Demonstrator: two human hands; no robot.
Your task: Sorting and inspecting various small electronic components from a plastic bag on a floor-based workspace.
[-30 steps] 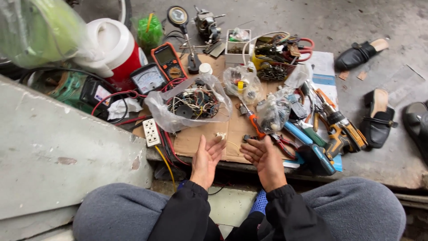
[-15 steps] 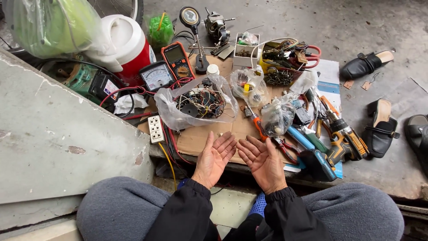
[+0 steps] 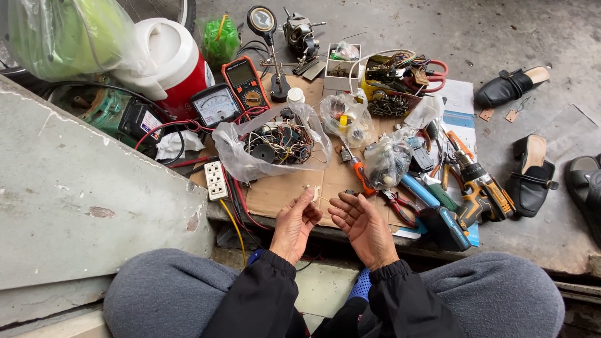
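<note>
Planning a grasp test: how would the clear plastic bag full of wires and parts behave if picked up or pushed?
The clear plastic bag looks thin and crumpled, so it would probably sag and change shape when lifted. Its mouth seems loosely open, so the tangled wires might spill if tipped. Lying slumped on the cardboard, it would likely drag and bunch rather than roll.
</note>
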